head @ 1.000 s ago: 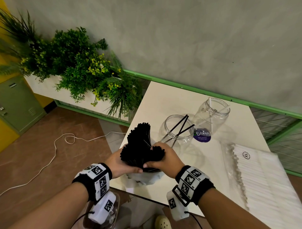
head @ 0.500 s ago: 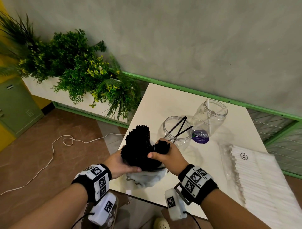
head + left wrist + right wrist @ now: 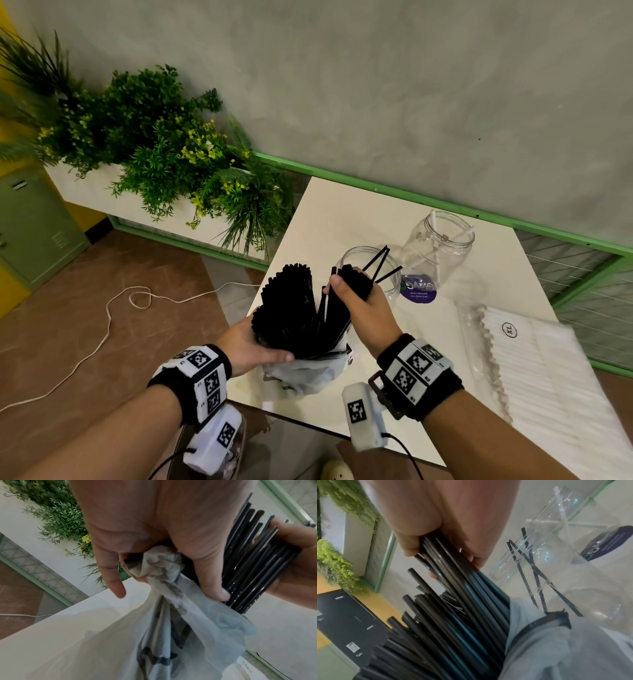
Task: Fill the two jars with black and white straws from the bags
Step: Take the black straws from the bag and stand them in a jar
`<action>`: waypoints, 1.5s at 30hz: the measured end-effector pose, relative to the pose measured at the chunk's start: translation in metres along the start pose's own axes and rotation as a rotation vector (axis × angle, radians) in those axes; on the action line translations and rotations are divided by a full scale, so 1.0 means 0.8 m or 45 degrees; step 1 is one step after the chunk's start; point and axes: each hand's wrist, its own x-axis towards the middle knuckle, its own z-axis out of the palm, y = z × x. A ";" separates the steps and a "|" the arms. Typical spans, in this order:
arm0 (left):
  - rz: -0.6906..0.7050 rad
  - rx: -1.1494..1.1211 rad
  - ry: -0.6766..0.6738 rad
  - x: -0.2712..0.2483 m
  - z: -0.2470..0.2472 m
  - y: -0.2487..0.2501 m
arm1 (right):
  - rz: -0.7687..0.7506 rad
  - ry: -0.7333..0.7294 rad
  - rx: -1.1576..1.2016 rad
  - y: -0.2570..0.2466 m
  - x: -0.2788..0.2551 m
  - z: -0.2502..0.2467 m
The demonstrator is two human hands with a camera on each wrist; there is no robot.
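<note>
My left hand [image 3: 255, 344] is curled round the gathered neck of the bag [image 3: 305, 375] and the lower part of the black straws [image 3: 291, 305], which stand fanned out of it at the near edge of the desk [image 3: 346, 219]. My right hand [image 3: 361, 305] is closed round a separate bunch [image 3: 352, 279] drawn off the right side of that mass, thumb across the front, fingers wrapped behind. The bunch sits just before the near jar [image 3: 373, 270], which holds only a few black straws. The far jar [image 3: 442, 246], just beside it, holds a few white ones. The white straws [image 3: 548, 373] lie flat in their clear bag on the right of the desk.

Finding: the step in hand is lifting this bunch clear and delivering it to the near jar. Recommendations:
- Draw the bunch straight up along the straws' length; a sideways pull would likely drag neighbours out or bend them.
- Maintain the left-hand grip on the bag neck, or the bag may rise with the bunch.
- Square the lower ends before lowering them into the mouth, as the loose straws already inside lean across it and could block entry.
- The jar appears light; enter vertically so it is not tipped against its neighbour.
</note>
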 end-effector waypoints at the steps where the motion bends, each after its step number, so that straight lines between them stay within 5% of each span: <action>1: 0.000 0.001 -0.002 0.000 0.000 0.000 | 0.011 0.009 -0.019 0.002 0.002 -0.001; 7: 0.005 -0.005 -0.018 0.000 -0.001 0.003 | 0.104 -0.067 -0.100 0.010 -0.004 -0.002; 16: 0.022 0.021 -0.011 0.003 -0.001 0.007 | -0.110 0.010 0.015 -0.015 0.004 -0.005; 22: 0.014 0.044 -0.004 0.009 -0.003 0.001 | -0.059 -0.056 -0.155 -0.008 0.007 -0.002; 29: -0.007 0.071 -0.004 0.007 -0.004 0.005 | -0.123 0.053 0.103 -0.041 0.005 -0.009; 39: -0.021 0.076 0.004 0.013 -0.005 0.005 | -0.121 -0.036 0.003 -0.051 0.013 -0.010; 45: 0.002 0.060 0.009 0.014 -0.004 0.006 | -0.030 -0.259 -0.117 -0.049 0.015 -0.006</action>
